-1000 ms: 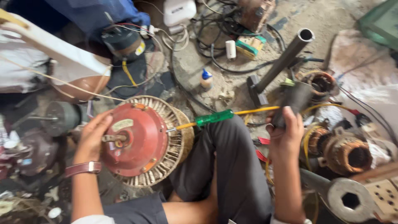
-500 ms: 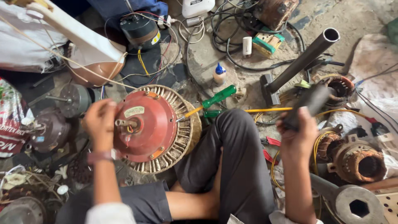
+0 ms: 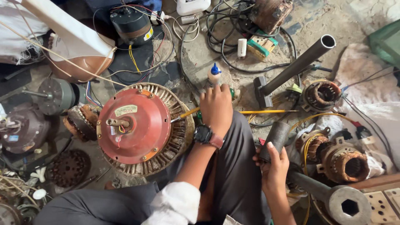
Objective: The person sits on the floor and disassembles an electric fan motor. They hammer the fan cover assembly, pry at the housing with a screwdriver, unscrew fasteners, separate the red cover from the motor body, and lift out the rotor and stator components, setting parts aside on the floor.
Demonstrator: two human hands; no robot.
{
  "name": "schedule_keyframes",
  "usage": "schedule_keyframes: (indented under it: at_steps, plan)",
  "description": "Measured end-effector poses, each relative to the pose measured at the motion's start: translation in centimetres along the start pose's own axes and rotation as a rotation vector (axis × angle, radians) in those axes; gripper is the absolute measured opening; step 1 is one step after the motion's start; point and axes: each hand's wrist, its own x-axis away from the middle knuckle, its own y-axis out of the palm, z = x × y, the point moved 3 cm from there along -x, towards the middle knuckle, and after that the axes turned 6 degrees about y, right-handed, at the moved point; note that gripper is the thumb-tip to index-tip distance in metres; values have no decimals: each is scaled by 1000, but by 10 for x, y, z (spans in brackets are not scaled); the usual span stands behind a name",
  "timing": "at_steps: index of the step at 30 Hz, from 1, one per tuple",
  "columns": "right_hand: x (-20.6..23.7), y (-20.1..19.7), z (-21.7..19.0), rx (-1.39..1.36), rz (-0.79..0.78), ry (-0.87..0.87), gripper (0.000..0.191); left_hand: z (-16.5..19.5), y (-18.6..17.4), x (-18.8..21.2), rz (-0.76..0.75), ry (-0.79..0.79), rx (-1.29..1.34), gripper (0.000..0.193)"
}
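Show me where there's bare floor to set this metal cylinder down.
Free: the concrete patch between the glue bottle and black motor. Some room right of the slanted pipe. Crowded: stators beside the right hand, parts left of the red motor.

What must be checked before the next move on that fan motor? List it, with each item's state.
1. Left hand closed on the screwdriver: ok.
2. Screwdriver tip seated at the edge of the red cover: cannot tell.
3. Right hand gripping the metal cylinder: ok.
4. Fan motor steadied by a hand: not ok, neither hand is on it.
5. Glue bottle upright: ok.
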Motion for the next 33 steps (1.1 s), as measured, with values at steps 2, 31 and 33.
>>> schedule_keyframes:
  at_steps: [2, 31, 33]
  plan:
    - [2, 1, -2, 6, -17, -12, 20, -7, -4, 13, -32, 45, 77, 19]
    - [2, 72, -74, 205, -382, 43, 20, -35, -33, 46, -48, 169, 88, 22]
    - [1, 66, -86, -98, -251, -113, 20, -34, -35, 47, 22, 190, 103, 23]
